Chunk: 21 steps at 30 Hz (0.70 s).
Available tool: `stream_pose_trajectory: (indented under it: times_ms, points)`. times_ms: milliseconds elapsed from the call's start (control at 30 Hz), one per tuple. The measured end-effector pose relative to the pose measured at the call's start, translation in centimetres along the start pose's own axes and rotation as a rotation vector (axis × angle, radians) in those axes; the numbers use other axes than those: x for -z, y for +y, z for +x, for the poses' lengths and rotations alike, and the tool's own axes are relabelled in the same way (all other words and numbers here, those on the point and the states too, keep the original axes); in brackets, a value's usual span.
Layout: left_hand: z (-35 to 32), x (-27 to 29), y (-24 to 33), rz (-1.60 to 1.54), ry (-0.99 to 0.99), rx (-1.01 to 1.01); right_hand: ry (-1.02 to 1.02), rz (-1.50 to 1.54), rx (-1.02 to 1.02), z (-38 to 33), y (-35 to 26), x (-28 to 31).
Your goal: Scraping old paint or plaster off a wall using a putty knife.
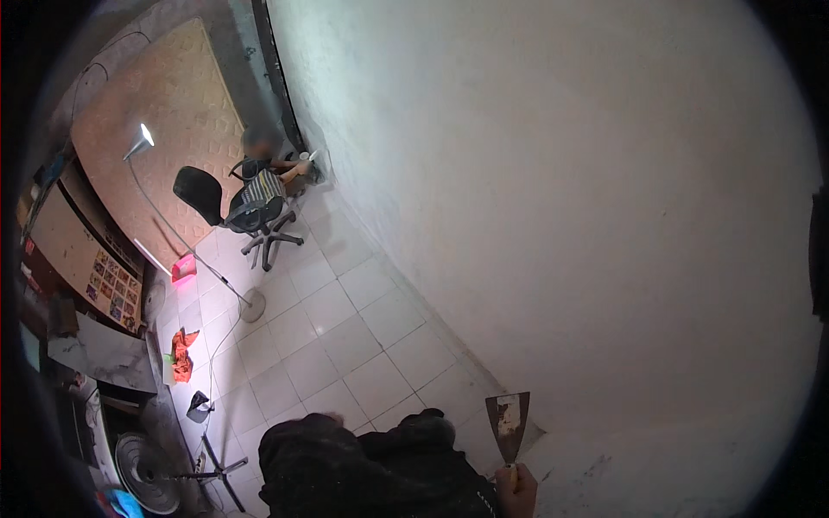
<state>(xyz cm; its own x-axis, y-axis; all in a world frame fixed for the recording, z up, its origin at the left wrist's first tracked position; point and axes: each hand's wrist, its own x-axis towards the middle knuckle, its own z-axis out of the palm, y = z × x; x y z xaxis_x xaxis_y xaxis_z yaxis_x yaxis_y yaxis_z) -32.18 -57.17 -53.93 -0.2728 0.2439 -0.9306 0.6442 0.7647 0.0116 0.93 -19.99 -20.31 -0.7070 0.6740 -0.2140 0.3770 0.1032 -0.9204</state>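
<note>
My right hand point(516, 492) is at the lower edge, right of my dark clothing point(363, 462). Its fingers are wrapped round the handle of a putty knife point(508, 425). The flared metal blade points up and away from me, stained with brownish and whitish patches. Just beyond the blade lies the foot of a bare, pale wall point(604, 224); I cannot tell whether the tool touches it. My left hand does not show.
Far off, a person point(276, 168) in a black office chair point(255, 211) reaches to the wall's corner. A lit floor lamp point(253, 305), a pink bin point(183, 269), an orange cloth point(182, 354) and a round fan point(148, 470) stand or lie along the left of the tiled floor point(371, 384).
</note>
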Motion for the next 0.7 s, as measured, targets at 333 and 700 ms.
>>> stream_pose_trajectory:
  times_ms: [333, 700]
  points:
    - [-7.9, -8.2, 0.8, -0.438, 0.061, 0.058, 0.040, 0.103, -0.078, -3.0, 3.3, 0.7]
    - [-10.4, -5.6, 4.2, -0.589, 0.242, 0.005, 0.128, 0.022, 0.001, -3.7, 5.6, 1.1]
